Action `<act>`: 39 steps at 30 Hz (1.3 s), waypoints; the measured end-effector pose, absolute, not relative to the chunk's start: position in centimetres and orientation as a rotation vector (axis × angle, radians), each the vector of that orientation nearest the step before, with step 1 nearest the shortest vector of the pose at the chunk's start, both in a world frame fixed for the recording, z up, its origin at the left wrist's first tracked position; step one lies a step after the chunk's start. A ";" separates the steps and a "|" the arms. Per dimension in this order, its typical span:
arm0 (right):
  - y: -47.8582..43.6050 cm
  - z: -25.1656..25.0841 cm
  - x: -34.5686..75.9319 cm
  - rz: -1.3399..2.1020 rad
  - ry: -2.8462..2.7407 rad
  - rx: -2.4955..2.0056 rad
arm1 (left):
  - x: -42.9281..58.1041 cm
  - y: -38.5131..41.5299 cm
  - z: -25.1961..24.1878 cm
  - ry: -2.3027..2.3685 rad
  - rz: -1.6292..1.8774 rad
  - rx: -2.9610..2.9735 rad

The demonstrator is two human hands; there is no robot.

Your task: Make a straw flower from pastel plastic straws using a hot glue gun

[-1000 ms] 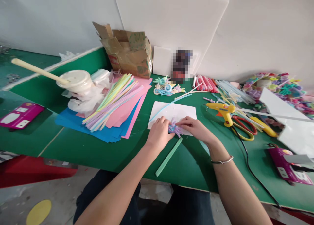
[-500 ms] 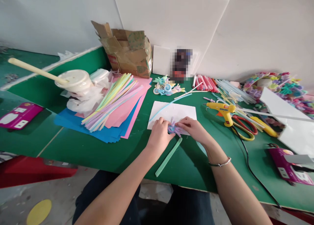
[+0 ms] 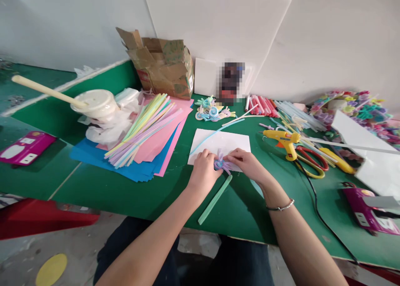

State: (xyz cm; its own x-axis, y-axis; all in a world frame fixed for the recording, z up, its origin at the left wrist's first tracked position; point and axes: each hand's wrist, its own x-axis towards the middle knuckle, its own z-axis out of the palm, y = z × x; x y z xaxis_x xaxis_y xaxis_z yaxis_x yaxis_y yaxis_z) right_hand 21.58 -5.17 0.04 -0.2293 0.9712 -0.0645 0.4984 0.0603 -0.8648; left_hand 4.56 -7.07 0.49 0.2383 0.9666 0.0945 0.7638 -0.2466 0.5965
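Note:
A small purple and blue pipe-cleaner flower [image 3: 220, 164] sits between my two hands, over the front edge of a white board [image 3: 218, 139]. My left hand [image 3: 204, 166] is closed on its left side. On the right, the fingers of my right hand [image 3: 244, 162] pinch one of its purple loops. A light blue pipe cleaner [image 3: 215, 133] lies across the board. Just in front of the flower, a green pipe cleaner bundle [image 3: 215, 199] rests on the table. My fingers hide part of the flower.
Right of the board lie a yellow glue gun [image 3: 284, 139], scissors [image 3: 321, 159] and a purple power strip [image 3: 365, 209]. Bundled pipe cleaners [image 3: 143, 130] rest on coloured sheets [image 3: 125, 163] at left, near a lidded cup [image 3: 95, 103]. A cardboard box [image 3: 165, 71] stands behind.

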 end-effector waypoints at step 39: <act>-5.3 -1.0 19.5 0.829 -1.718 -1.799 | 3.4 -5.6 0.2 1.470 0.696 1.848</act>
State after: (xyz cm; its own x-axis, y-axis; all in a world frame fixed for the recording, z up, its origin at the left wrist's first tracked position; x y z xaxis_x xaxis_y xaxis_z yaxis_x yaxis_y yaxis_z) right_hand 19.51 -5.30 -0.95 0.0112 0.9967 -0.0799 0.6825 -0.0660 -0.7279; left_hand 3.44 -5.64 0.24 0.2242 0.9745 0.0023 0.6192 -0.1443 0.7719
